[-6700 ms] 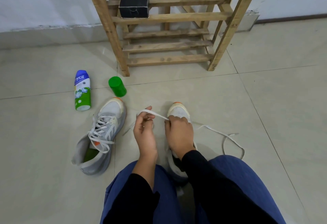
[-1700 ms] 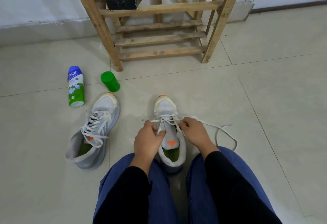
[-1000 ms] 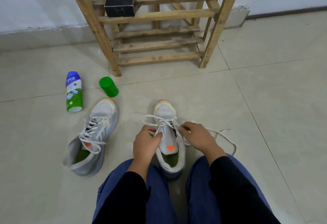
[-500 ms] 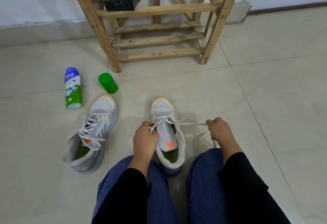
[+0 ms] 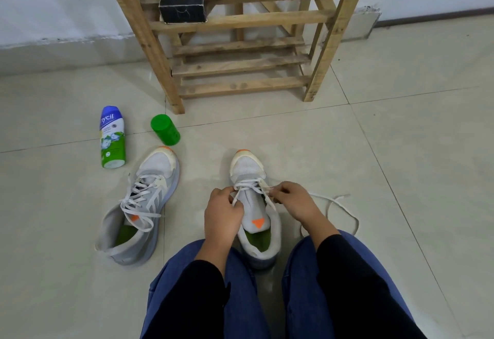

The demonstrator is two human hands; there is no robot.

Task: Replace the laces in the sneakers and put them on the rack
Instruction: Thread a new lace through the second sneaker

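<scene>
Two grey-white sneakers with orange toe tips stand on the floor [image 5: 401,151], toes toward the wooden rack [image 5: 240,86]\: the fully laced sneaker [image 5: 157,167] on the left, the half-laced sneaker [image 5: 247,167] well apart to its right, its white lace [image 5: 343,206] crossing only the front eyelets, loose end looping rightward

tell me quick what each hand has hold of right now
Left hand: pinching the white lace at the sneaker's left side.
Right hand: pinching the same lace on the right side.
</scene>
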